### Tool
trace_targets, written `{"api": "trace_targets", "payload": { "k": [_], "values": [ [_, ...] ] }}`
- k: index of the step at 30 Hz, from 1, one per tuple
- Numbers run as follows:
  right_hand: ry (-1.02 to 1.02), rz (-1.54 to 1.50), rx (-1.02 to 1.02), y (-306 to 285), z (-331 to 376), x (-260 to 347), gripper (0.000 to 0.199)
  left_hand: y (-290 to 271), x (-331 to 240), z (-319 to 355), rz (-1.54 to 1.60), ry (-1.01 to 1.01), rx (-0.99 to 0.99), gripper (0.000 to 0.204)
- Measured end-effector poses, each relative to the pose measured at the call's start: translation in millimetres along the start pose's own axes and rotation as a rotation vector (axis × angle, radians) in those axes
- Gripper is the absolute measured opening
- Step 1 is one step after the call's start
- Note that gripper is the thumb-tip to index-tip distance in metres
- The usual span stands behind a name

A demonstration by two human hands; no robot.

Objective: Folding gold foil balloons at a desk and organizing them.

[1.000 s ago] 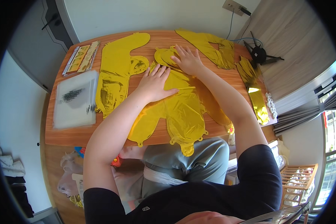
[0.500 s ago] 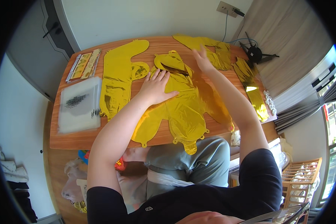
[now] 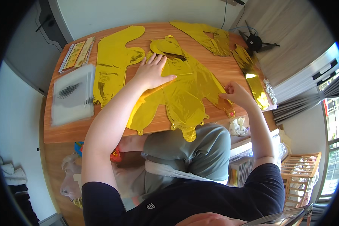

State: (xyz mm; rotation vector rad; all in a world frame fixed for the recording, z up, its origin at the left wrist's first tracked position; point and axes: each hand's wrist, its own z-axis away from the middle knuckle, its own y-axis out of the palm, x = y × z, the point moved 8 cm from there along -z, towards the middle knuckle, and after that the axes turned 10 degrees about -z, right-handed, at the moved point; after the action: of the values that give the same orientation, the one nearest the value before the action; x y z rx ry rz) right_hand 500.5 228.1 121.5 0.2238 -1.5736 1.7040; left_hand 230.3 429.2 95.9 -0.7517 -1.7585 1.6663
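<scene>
Gold foil balloon point(image 3: 184, 90) lies flat, left hand point(image 3: 151, 71) spread on it, right hand point(image 3: 235, 94) pinching its edge.

1. The flat gold balloon point(image 3: 184, 94) under both hands looks like thin metallic foil, glossy and mirror-like, with fine creases that catch the light.
2. The second gold balloon point(image 3: 111, 66) to its left has the same shiny, wrinkled foil finish.
3. The gold pieces point(image 3: 211, 37) at the far edge are equally reflective foil, more crumpled.
4. The table point(image 3: 79, 130) is wood with a visible grain, smooth and semi-matt.
5. The clear bag point(image 3: 72, 94) is soft plastic, translucent and faintly glossy.
6. The trousers point(image 3: 192, 150) are matt grey-green cloth.
7. The sleeve point(image 3: 101, 199) is matt dark cloth.
</scene>
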Motion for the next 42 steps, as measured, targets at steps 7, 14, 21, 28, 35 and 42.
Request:
{"api": "trace_targets", "payload": {
  "k": [7,14,21,28,35,42],
  "values": [
    [-0.125,-0.129,-0.067,11.8,-11.7,-13.3,0.022,5.0,0.9,-3.1,0.027,0.008,-0.011,0.105],
    [0.041,-0.978,0.047,14.7,4.1,4.8,0.045,3.3,2.2,-1.0,0.015,-0.002,-0.026,0.105],
    [-0.469,-0.882,0.403,47.3,27.8,75.1,0.116,-3.1,-0.3,0.0,0.021,-0.024,-0.027,0.102],
    [-0.644,-0.502,0.618,84.2,48.8,127.4,0.114,1.9,3.7,-2.2,0.017,0.021,-0.084,0.106],
    [-0.454,-0.514,0.567,74.5,11.1,131.3,0.074,4.4,3.4,-1.4,0.020,0.001,-0.048,0.105],
    [-0.889,0.135,-0.177,60.2,-43.6,134.8,0.038,3.0,0.8,-3.4,-0.002,-0.010,0.001,0.093]
  ]
}}
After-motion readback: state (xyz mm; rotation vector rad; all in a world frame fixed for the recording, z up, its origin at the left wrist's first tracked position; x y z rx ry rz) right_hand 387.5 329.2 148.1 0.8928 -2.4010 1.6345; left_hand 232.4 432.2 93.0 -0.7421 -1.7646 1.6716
